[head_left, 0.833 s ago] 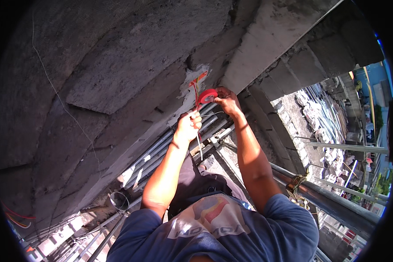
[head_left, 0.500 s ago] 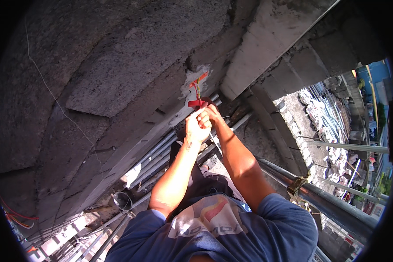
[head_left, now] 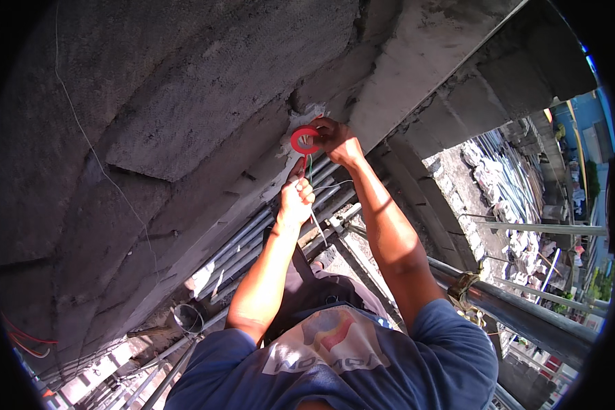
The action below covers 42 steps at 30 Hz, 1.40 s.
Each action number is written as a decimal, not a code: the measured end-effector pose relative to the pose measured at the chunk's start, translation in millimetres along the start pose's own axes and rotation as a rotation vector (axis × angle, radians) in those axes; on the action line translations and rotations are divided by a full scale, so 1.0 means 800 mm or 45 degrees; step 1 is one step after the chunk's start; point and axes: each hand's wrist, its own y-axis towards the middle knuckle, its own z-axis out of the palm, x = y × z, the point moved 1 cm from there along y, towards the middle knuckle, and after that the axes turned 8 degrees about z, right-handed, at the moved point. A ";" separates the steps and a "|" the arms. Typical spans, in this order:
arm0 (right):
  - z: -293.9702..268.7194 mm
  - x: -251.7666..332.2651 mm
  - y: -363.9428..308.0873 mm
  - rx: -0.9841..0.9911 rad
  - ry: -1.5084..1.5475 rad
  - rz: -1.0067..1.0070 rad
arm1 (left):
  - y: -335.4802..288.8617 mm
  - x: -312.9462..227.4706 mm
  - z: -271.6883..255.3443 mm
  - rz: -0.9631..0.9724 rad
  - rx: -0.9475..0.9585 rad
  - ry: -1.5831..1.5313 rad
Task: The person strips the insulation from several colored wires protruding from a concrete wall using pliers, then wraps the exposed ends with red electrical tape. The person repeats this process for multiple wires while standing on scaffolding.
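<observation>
In the head view, the right hand (head_left: 339,145) pinches the right rim of a red tape roll (head_left: 296,141) between its fingers, in front of a pale patch (head_left: 314,109) near the right edge of the block wall (head_left: 225,96). Just below, the left hand (head_left: 296,201) has its fingers curled tightly around thin wires (head_left: 311,168); a red strand runs between roll and fist. Metal pipes (head_left: 234,244) lie beyond.

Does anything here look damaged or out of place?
Beside the red tape roll in the right hand, a ragged pale patch looks rough against the grey wall. At left, a thin pale strand runs crookedly along it, and at lower left, red wires hang loose, looking untidy.
</observation>
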 end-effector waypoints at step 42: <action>0.078 -0.193 0.004 -0.023 0.573 0.522 | 0.022 0.024 0.035 -0.400 0.143 -0.723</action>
